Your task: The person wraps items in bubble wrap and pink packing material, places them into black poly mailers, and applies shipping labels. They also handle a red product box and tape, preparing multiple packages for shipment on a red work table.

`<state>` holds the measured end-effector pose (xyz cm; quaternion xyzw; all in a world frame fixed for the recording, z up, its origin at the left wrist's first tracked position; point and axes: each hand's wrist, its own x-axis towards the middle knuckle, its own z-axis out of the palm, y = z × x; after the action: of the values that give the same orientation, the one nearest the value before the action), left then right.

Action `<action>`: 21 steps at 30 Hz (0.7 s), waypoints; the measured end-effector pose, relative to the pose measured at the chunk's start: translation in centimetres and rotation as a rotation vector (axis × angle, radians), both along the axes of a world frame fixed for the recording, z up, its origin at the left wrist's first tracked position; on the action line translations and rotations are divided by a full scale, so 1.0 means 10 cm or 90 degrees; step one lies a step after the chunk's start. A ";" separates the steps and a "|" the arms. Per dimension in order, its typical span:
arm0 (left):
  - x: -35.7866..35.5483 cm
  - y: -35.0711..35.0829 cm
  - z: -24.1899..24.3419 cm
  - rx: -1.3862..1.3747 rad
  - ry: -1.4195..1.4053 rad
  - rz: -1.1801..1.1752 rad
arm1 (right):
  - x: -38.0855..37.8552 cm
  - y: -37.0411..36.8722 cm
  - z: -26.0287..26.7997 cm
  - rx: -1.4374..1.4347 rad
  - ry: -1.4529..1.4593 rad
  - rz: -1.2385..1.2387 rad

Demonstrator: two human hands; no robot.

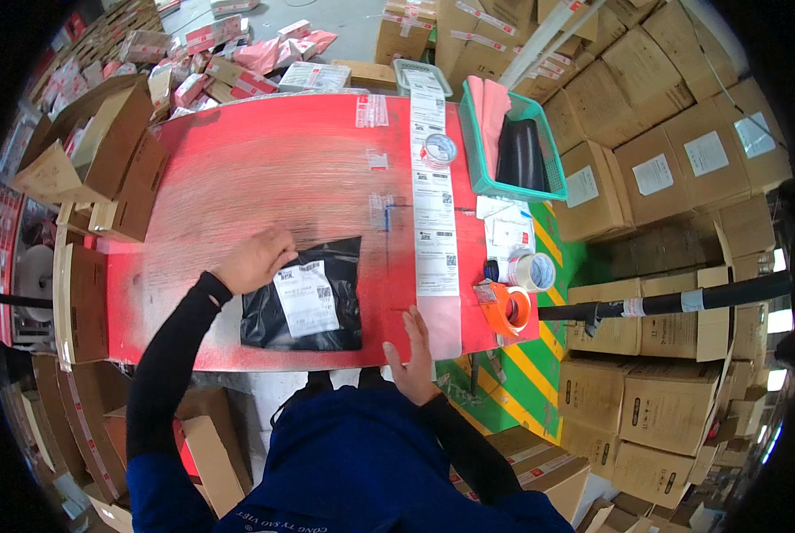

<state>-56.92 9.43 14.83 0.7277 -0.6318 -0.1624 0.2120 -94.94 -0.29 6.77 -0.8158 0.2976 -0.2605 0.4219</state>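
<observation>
A black plastic mailing bag [344,286] lies flat near the front edge of the red table [197,180]. On it sits a white printed label [307,300], slightly tilted. My left hand [256,258] rests over the bag's upper left corner with curled fingers, hiding that corner; whether it pinches the film is not clear. Just right of the bag, my right hand [412,363] is held open at the table's front edge, fingers apart, with nothing in it. Close to its fingertips is the bare end of a label strip's pale backing [441,326].
Printed labels [435,260] run up the table in a strip, a clear tape roll [439,150] on it. To the right are an orange tape dispenser [504,310], another tape roll [534,272] and a green basket [514,186]. Cardboard boxes [121,166] crowd the left; a black bar [670,300] extends right.
</observation>
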 end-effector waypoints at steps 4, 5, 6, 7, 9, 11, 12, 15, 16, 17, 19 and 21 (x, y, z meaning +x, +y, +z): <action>0.52 -0.58 0.34 -0.124 0.043 0.238 | -0.30 -0.03 0.17 0.078 -0.048 -0.103; 0.84 -0.77 0.39 -0.188 0.029 0.345 | -0.35 -0.03 0.19 0.075 -0.046 -0.116; 1.45 -0.79 0.37 -0.290 -0.025 0.415 | -0.34 -0.03 0.20 0.075 -0.053 -0.115; 2.38 -0.34 0.36 -0.392 -0.082 0.468 | -0.19 -0.01 0.19 0.090 -0.078 -0.075; 2.88 -0.19 0.58 -0.542 0.372 0.558 | -0.19 -0.01 0.14 0.107 -0.086 -0.053; 1.88 -0.93 0.61 -0.588 0.424 0.613 | -0.49 -0.04 0.13 0.118 -0.039 -0.127; 1.51 -0.94 0.61 -0.598 0.345 0.523 | -0.54 -0.04 0.14 0.141 -0.029 -0.139; 0.68 -0.46 -0.05 -0.426 0.068 0.416 | -0.65 -0.10 0.07 0.121 -0.004 -0.131; 0.20 -0.29 -0.30 -0.358 0.036 0.397 | -0.67 -0.12 0.03 0.102 0.006 -0.124; -0.21 -0.13 -0.46 -0.257 -0.092 0.341 | -0.68 -0.13 0.04 0.129 -0.002 -0.126; -0.90 0.23 -0.88 -0.056 -0.194 0.316 | -0.70 -0.16 0.12 0.183 -0.015 -0.129; -1.38 0.44 -1.24 0.089 -0.135 0.352 | -0.72 -0.20 0.17 0.218 -0.005 -0.111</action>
<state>-70.75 13.83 2.46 0.8979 -0.4153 -0.0649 0.1306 -102.13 -2.33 8.44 -0.7024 0.4053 -0.2449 0.5313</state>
